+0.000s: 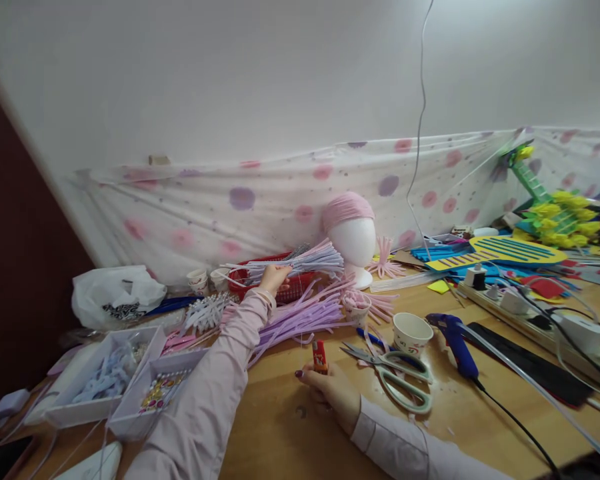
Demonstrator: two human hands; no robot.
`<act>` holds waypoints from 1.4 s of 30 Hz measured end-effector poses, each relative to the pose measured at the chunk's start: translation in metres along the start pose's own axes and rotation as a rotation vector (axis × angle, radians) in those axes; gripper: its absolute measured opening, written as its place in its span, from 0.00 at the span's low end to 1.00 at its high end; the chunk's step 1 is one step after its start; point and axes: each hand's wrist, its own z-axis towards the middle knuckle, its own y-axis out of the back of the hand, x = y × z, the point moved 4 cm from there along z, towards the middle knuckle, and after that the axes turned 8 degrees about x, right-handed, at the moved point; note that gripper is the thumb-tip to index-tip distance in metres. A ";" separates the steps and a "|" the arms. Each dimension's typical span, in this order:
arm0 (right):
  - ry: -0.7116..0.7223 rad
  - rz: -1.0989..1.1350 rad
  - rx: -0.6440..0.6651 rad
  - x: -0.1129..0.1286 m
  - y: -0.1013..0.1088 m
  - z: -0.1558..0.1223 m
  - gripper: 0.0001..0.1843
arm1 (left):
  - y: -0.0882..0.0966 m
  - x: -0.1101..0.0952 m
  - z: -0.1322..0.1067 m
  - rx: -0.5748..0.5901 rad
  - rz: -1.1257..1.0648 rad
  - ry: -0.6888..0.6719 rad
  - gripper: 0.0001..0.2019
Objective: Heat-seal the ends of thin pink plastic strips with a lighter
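Note:
My left hand (274, 277) reaches far forward and grips a bundle of pale lilac pipe cleaners (305, 259) lying across a red basket (285, 288). My right hand (327, 393) rests on the wooden table (290, 440) nearer to me, closed round a small red lighter (320, 357) that stands upright. More pink and lilac pipe cleaners (300, 317) lie fanned out on the table between my two hands. A white foam head (353, 243) with a pink band stands just right of the bundle.
Green-handled scissors (397, 377), a paper cup (411, 332) and a blue glue gun (455, 343) lie to the right. A power strip (520, 303) and coloured foam shapes (510, 252) fill the far right. White trays (115, 387) with small parts sit at the left, by a plastic bag (117, 293).

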 end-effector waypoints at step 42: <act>0.577 -0.483 0.093 0.026 -0.005 -0.035 0.20 | 0.085 -0.079 -0.160 0.029 -0.300 -0.561 0.17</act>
